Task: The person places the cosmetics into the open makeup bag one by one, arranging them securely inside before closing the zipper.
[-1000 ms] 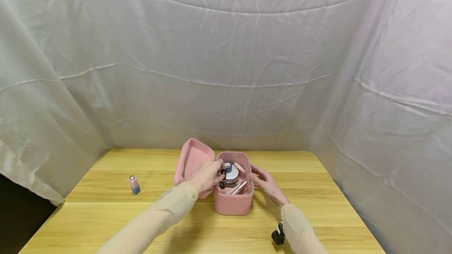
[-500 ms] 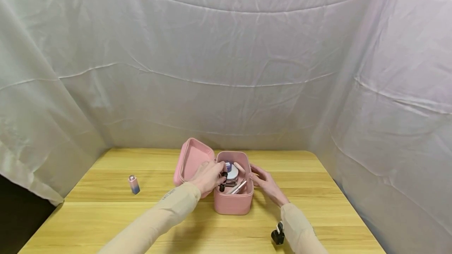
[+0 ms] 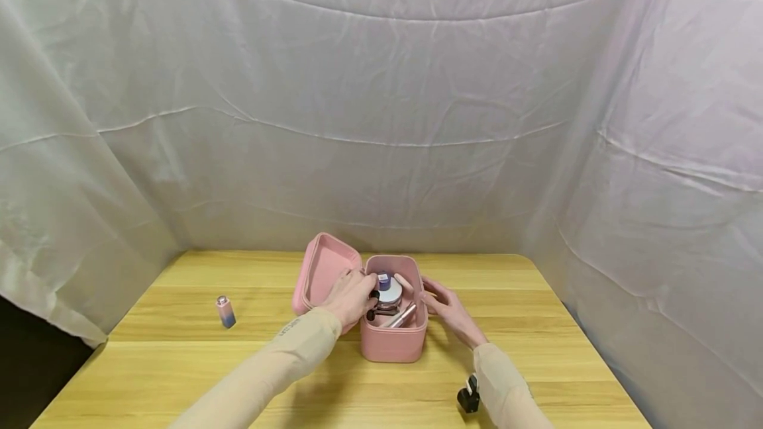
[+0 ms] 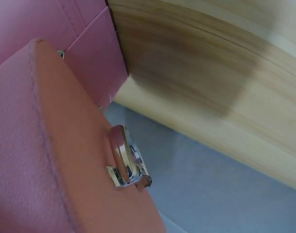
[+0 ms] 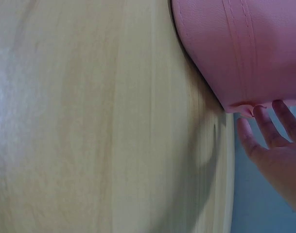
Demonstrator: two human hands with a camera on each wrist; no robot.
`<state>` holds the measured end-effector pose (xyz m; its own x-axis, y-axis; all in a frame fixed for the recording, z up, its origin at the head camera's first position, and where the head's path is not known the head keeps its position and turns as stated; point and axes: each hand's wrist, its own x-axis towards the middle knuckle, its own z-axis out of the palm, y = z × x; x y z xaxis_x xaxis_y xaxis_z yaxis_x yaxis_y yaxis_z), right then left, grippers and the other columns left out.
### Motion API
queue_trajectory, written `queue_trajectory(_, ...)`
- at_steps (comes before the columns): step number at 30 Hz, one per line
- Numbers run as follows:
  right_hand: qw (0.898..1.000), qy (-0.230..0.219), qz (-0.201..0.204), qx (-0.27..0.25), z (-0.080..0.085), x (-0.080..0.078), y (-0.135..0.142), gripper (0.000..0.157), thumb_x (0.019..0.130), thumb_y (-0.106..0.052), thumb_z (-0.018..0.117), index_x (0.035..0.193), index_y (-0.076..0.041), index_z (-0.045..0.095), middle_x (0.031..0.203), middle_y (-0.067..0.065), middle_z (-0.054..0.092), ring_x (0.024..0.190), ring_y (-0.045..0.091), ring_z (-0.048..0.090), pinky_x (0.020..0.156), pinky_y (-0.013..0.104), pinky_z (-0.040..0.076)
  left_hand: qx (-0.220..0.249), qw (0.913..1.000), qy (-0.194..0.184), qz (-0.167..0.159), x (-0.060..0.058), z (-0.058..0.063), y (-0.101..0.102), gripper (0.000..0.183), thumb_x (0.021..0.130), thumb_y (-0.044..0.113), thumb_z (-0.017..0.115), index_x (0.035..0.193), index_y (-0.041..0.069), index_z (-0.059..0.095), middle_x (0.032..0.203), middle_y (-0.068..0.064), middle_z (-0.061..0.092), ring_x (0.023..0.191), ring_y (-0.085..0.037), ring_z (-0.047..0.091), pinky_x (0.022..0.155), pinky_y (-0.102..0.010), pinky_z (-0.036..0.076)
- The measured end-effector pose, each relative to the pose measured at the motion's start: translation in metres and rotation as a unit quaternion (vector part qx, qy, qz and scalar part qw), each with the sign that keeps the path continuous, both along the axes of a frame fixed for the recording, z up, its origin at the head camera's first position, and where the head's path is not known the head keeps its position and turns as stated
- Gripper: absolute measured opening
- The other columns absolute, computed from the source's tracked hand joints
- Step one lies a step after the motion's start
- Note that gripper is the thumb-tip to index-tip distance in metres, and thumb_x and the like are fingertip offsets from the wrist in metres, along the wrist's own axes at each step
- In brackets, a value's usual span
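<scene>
One left hand (image 3: pixel 349 296), its grip unclear, is overhanging one pink case (image 3: pixel 393 347); one right hand (image 3: pixel 450 312), fingers extended, is touching it.

The pink case (image 3: pixel 393 345) stood upright on the table (image 3: pixel 179 376), its stitched, rounded body open at the top. Its lid (image 3: pixel 331 267) was swung out on the left, tilted, with the pink inside facing up; in the left wrist view a shiny metal fitting (image 4: pixel 128 160) stuck out from the pink covering. The right hand (image 3: pixel 448 308) touched the case's right side. At the left rim, the left hand (image 3: pixel 350 296) pinched a black item (image 3: pixel 372 315), partly hidden by the fingers. Inside lay a dark blue jar (image 3: pixel 384 281), a round white-topped compact (image 3: pixel 391 293) just in front of it, a pale pink piece (image 3: pixel 405 283) leaning at the right, and a slanted silver tube (image 3: pixel 403 316) nearest the front.
</scene>
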<state>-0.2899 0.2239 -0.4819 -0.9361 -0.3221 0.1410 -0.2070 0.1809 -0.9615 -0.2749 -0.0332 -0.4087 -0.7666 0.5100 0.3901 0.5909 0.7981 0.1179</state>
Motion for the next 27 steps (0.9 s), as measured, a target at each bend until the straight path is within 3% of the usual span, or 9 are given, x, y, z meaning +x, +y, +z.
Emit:
queue_trajectory(6,1.0,-0.001,0.002,-0.004,0.0,0.0,0.001,0.057,0.106,-0.017,0.048,0.155,0.007,0.028,0.157,0.034,0.033,0.138,0.049,0.044,0.107,0.039,0.053,-0.016,0.9997,0.013,0.016,-0.003,-0.004,0.003,0.015,0.081,0.017,0.081,0.085,0.011,0.068,0.088,-0.005,0.072,0.096,-0.028,0.06,0.084,-0.04,0.045)
queue_trajectory(13,1.0,-0.002,0.004,-0.003,-0.001,-0.001,0.001,0.058,0.107,-0.018,0.048,0.155,0.007,0.027,0.157,0.035,0.031,0.139,0.051,0.042,0.108,0.041,0.052,0.001,0.9998,0.013,0.016,-0.002,-0.008,0.004,0.014,0.078,0.014,0.082,0.081,0.011,0.069,0.08,-0.006,0.072,0.086,-0.027,0.058,0.079,-0.04,0.044)
queue_trajectory(22,1.0,-0.001,0.007,-0.001,0.001,0.001,0.001,0.059,0.106,-0.018,0.048,0.155,0.006,0.027,0.157,0.035,0.031,0.139,0.05,0.043,0.108,0.04,0.052,0.025,0.9993,0.005,0.028,-0.002,-0.014,0.004,0.017,0.074,0.014,0.085,0.082,0.012,0.07,0.084,-0.008,0.072,0.091,-0.029,0.06,0.086,-0.042,0.043)
queue_trajectory(27,1.0,0.0,0.002,-0.002,0.0,0.001,0.0,0.058,0.106,-0.018,0.049,0.155,0.006,0.028,0.156,0.034,0.033,0.138,0.049,0.045,0.104,0.031,0.054,0.034,0.9983,-0.017,0.043,-0.004,-0.014,0.007,0.014,0.074,0.015,0.085,0.08,0.013,0.073,0.076,-0.004,0.069,0.091,-0.026,0.056,0.087,-0.041,0.041)
